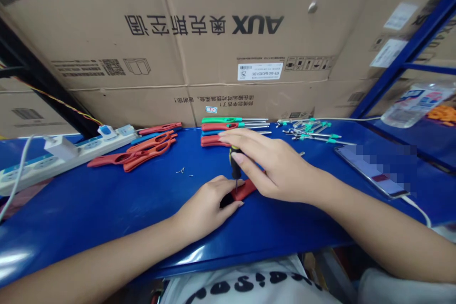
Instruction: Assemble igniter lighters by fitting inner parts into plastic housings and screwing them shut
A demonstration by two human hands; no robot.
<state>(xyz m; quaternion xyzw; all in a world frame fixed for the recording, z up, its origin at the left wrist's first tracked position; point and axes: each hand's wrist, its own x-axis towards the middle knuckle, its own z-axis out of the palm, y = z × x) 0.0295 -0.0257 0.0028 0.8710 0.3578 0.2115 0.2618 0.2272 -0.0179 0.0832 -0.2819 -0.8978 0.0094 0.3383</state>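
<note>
My right hand [281, 166] is wrapped around the dark handle of a small screwdriver [235, 167], held upright. Its thin shaft points down onto a red lighter casing [245, 191] lying on the blue table [135, 213]. With thumb and fingers, my left hand [210, 206] pinches the near end of that casing and steadies it. The casing's far end disappears under my right hand. Just behind sits a stack of long-necked lighters, among them a green one [219, 120] and a red one [212, 141]. Several tiny screws [182, 170] lie left of my hands.
Loose red and orange handle shells [149, 149] lie at the left beside a white power strip [94, 146]. Metal rods with green parts [317, 128] are scattered at back right. A phone [370, 171] with a cable and a clear bottle [402, 109] lie right. Cardboard [213, 66] walls the back.
</note>
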